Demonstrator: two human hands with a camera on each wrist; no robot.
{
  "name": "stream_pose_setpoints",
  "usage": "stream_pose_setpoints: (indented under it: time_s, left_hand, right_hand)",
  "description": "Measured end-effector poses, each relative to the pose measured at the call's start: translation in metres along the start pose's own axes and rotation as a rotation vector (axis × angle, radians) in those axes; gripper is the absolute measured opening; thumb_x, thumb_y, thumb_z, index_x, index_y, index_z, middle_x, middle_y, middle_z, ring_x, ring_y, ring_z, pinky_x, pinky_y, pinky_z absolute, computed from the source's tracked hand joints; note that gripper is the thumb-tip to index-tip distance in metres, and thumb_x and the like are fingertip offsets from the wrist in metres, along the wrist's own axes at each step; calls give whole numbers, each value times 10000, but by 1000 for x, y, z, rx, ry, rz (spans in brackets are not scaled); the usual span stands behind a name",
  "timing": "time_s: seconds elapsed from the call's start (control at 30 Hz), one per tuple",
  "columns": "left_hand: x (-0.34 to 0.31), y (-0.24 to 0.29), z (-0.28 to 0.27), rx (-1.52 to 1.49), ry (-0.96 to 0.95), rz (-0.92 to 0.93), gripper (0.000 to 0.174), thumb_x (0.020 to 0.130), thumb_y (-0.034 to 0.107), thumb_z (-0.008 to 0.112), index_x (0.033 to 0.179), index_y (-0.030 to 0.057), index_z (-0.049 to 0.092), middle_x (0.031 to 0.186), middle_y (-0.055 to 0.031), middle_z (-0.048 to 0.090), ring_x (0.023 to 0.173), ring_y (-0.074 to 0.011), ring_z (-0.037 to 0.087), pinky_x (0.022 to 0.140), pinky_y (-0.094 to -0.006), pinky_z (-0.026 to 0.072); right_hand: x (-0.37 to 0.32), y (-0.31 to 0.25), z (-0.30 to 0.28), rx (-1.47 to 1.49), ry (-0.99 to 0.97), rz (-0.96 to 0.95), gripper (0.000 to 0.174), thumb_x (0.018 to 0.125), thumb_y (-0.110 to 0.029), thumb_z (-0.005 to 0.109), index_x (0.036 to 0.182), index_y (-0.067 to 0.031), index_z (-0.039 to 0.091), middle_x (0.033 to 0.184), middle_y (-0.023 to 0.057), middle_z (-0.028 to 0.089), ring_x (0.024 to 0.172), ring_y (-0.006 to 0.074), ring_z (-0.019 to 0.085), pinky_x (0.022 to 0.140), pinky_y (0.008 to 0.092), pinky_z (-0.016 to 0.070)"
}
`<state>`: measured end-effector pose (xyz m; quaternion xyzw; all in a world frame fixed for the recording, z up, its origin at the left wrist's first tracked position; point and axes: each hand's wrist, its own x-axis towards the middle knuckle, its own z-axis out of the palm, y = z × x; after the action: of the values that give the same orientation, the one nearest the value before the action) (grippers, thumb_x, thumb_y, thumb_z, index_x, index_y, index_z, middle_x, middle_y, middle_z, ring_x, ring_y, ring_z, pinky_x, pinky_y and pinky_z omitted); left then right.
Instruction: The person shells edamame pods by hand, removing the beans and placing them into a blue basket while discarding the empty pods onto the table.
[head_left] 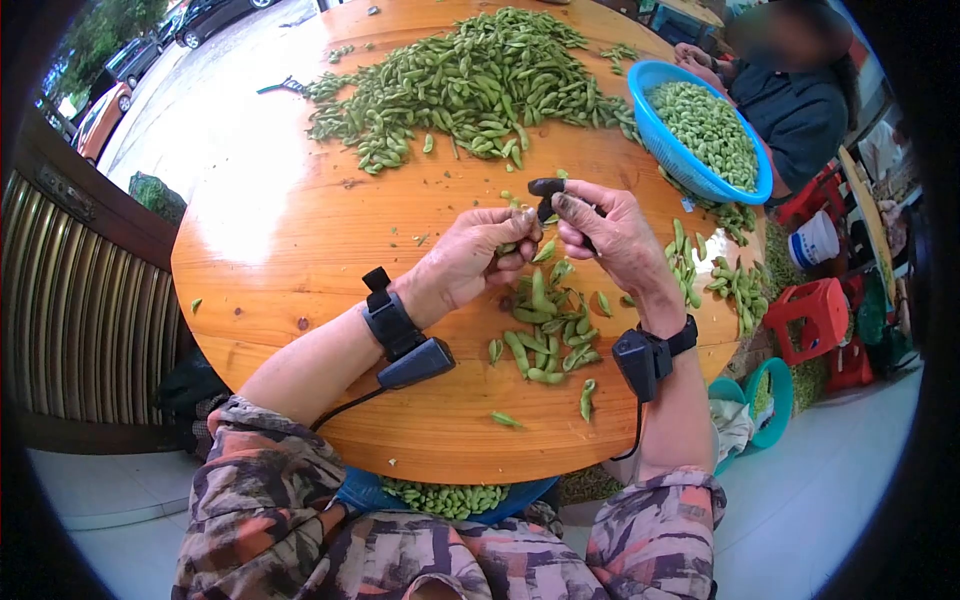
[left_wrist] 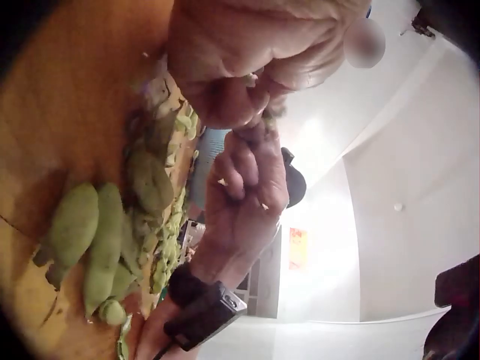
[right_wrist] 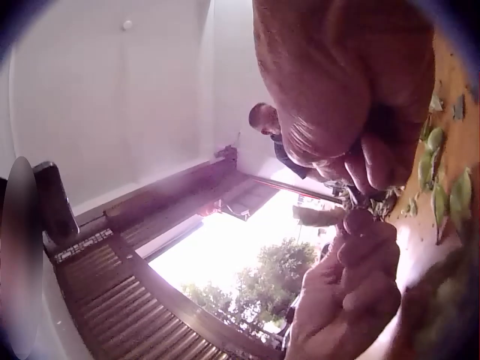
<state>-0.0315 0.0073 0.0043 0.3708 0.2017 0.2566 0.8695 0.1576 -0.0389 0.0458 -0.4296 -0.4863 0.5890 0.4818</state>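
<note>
My left hand (head_left: 470,255) is over the middle of the table, fingers curled round a green soybean pod (head_left: 507,249) that is mostly hidden by them. In the right wrist view a pale green piece (right_wrist: 319,216) pokes out by the left fingertips. Close beside it, my right hand (head_left: 612,228) grips a black tool (head_left: 546,188); its dark end shows at the fingertips and its kind I cannot tell. The two hands' fingertips nearly meet. Below them lies a small heap of loose pods (head_left: 545,335), also large in the left wrist view.
A big pile of pods (head_left: 470,85) covers the table's far side, with blue-handled cutters (head_left: 285,86) at its left. At right stands a blue basket (head_left: 645,110) of pods, a person (head_left: 800,110) behind it. Another blue basin (head_left: 370,492) sits under the near edge.
</note>
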Motion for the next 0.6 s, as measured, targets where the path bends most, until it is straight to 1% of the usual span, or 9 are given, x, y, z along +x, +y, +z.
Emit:
stream_pose_setpoints:
  time_s: [0.07, 0.1, 0.2, 0.27, 0.3, 0.47, 0.5, 0.53, 0.6]
  left_hand:
    - [-1, 0, 6, 0, 89, -4, 213, 962, 237, 533, 882, 52, 600, 689, 9, 548, 490, -37, 346, 428, -178, 286]
    - [-2, 1, 8, 0, 90, -4, 213, 962, 237, 533, 882, 52, 600, 689, 9, 548, 490, -37, 346, 428, -178, 286]
    - [-6, 7, 14, 118, 161, -7, 240, 943, 258, 567, 837, 48, 614, 627, 23, 518, 450, -39, 332, 402, -186, 269]
    - [-6, 14, 17, 452, 296, 43, 301, 909, 314, 618, 784, 41, 623, 571, 30, 477, 420, -36, 322, 378, -195, 251]
    - [-5, 16, 17, 450, 297, 40, 301, 909, 314, 618, 784, 41, 623, 571, 30, 477, 420, -36, 322, 378, -195, 251]
    - [-4, 29, 2, 502, 478, 165, 421, 882, 419, 632, 692, 47, 577, 524, 44, 416, 404, -37, 306, 370, -205, 231]
    - [-5, 34, -6, 494, 438, 127, 404, 908, 391, 602, 710, 42, 558, 582, 30, 445, 430, -40, 325, 385, -198, 246]
    - [-7, 36, -12, 498, 441, 131, 404, 908, 391, 602, 710, 42, 558, 582, 30, 445, 430, -40, 325, 385, -198, 246]
    - [-11, 37, -19, 511, 358, 71, 342, 934, 330, 568, 788, 21, 572, 668, 11, 484, 461, -42, 345, 407, -194, 275]
  right_hand:
    - [0, 1, 6, -41, 24, -20, 281, 925, -117, 564, 1151, 48, 592, 665, -38, 488, 549, 21, 415, 465, 177, 353]
    - [0, 1, 8, -81, 47, -39, 274, 919, -113, 573, 1136, 53, 598, 667, -37, 491, 546, 21, 414, 460, 176, 346]
    - [4, 8, 3, -97, 113, 1, 260, 915, -97, 572, 1129, 47, 604, 668, -36, 495, 546, 18, 416, 456, 172, 342]
    - [4, 9, -1, -85, 125, -5, 248, 910, -94, 575, 1115, 41, 614, 669, -33, 501, 547, 16, 419, 452, 172, 342]
    - [5, 9, -2, -77, 138, -16, 236, 906, -92, 578, 1100, 34, 624, 670, -31, 507, 548, 14, 422, 448, 172, 341]
    - [7, 14, -5, -179, 202, -8, 212, 889, -103, 586, 1045, 27, 649, 643, -34, 502, 530, 11, 421, 435, 173, 337]
    - [8, 14, -6, -210, 198, -17, 208, 884, -106, 587, 1029, 28, 654, 633, -35, 499, 523, 11, 419, 431, 174, 337]
    - [8, 14, -6, -208, 194, -21, 208, 884, -106, 587, 1029, 28, 654, 633, -35, 499, 523, 11, 419, 431, 174, 337]
    - [6, 13, -6, -254, 211, -27, 211, 879, -109, 584, 1021, 28, 657, 624, -36, 497, 514, 12, 421, 434, 172, 342]
